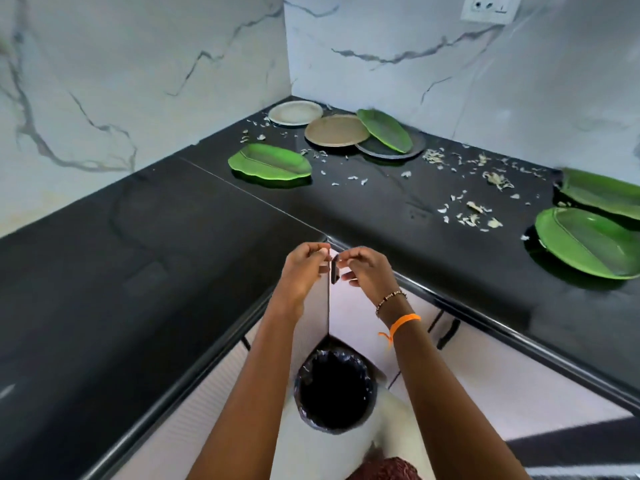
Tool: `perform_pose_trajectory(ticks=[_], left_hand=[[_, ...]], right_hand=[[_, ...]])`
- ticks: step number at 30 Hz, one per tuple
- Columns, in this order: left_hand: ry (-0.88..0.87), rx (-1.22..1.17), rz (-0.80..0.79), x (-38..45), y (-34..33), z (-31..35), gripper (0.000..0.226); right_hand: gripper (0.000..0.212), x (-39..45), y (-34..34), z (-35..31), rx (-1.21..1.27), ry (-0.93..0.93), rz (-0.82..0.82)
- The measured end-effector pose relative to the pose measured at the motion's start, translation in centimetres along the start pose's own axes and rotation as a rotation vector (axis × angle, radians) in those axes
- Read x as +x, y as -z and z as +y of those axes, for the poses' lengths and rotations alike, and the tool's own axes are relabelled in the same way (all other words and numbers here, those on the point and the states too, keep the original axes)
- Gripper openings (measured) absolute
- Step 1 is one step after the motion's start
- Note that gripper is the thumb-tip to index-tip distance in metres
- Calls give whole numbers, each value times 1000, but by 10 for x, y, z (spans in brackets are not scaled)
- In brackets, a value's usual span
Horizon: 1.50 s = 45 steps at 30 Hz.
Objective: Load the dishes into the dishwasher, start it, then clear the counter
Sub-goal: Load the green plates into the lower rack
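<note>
Both hands met at the counter [207, 271] corner: left hand [303, 268] and right hand [367, 271] each pinched, seemingly, a small dark handle [334, 270]; green plates [270, 163] lay toward one o'clock.

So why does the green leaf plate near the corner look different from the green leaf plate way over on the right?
The left leaf plate lies flat by itself on the black counter, fully in view. The far-right leaf plate looks bigger because it is nearer the camera, sits beside another green plate, and is cut off by the picture's edge. Both are green, leaf-shaped and empty.
</note>
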<state>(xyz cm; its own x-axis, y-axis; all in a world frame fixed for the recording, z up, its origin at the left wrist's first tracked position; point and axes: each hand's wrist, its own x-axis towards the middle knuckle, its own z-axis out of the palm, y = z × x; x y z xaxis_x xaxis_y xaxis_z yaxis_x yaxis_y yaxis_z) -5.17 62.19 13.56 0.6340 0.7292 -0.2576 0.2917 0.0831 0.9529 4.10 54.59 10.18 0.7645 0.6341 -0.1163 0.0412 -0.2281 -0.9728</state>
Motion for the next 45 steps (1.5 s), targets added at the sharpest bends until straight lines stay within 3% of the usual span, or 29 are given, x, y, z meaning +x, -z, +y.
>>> perform_pose_trajectory(ticks=[4,9,21,26,31,34,40,43,45], left_hand=[[73,-36,4,52,-4,6,18],[261,-333,91,138,-17,21,29],[358,-730,350,273,5,31,42],[370,-814,360,300,8,41,39],[389,-735,434,323,9,49,24],[390,-666,510,337,8,54,5],[350,-551,546,348,-8,60,18],[330,-490,502,346,-26,64,16],[284,-436,480,343,-41,68,15]], right_hand=[[20,55,3,-7,14,-35,-30],[27,130,12,-18,35,-107,-106],[24,251,56,-6,-15,-249,-171],[26,277,52,-12,-46,-251,-205],[21,298,52,-17,-42,-238,-203],[20,316,57,-19,-35,-236,-159],[15,374,83,-21,-82,-166,122],[34,408,102,-19,-307,-153,378],[43,426,113,-14,-389,-200,457]])
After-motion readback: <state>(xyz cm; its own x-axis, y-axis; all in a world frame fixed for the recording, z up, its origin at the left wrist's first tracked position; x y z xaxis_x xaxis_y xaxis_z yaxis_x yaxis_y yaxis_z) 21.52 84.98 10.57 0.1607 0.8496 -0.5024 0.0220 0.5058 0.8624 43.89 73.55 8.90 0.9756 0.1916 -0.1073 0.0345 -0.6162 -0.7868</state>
